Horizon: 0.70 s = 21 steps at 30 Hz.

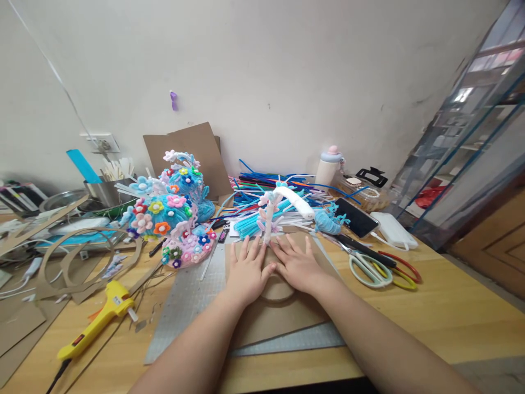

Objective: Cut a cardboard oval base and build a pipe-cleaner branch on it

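Observation:
My left hand (249,272) and my right hand (298,264) lie flat side by side, fingers spread, pressing on a round cardboard piece (276,295) that their palms mostly cover. Under it is a larger brown cardboard sheet (262,327), resting on a grey cutting mat (184,312). Just beyond my fingertips rises a white curved stem (269,219) with small pale flowers, bending over to the right. I cannot tell what its foot is fixed to. Neither hand grips anything.
Fuzzy flower-covered crafts (172,210) stand at left, behind a yellow glue gun (98,320). Pipe cleaners (254,221) pile up at the back. On the right lie scissors (371,271), a phone (356,216) and a white power bank (394,231). A bottle (328,168) stands by the wall.

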Tool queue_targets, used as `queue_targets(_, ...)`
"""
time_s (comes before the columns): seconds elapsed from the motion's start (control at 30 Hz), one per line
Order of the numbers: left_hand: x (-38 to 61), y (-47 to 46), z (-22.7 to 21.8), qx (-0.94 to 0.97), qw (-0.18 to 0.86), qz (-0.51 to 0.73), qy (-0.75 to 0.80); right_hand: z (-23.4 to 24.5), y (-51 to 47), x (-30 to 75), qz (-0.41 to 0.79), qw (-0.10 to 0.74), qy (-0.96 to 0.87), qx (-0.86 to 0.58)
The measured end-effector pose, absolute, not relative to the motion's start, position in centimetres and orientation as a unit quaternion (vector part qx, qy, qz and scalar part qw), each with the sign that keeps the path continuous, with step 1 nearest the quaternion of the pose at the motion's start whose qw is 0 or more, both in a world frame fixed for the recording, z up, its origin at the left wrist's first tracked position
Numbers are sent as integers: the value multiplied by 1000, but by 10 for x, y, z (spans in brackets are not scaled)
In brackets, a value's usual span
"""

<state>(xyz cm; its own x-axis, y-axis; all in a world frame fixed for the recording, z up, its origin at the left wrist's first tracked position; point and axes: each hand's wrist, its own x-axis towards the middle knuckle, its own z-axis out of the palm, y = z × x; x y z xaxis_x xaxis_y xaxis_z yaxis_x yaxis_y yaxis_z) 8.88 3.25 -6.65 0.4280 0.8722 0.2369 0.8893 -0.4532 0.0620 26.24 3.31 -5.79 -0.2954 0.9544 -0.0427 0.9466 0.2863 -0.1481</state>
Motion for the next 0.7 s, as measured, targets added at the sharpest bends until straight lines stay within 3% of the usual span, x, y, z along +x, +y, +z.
queue_targets(0.7, 87, 35, -66, -834, 36, -119, -537, -55, 35, 269, 76, 46, -802, -591)
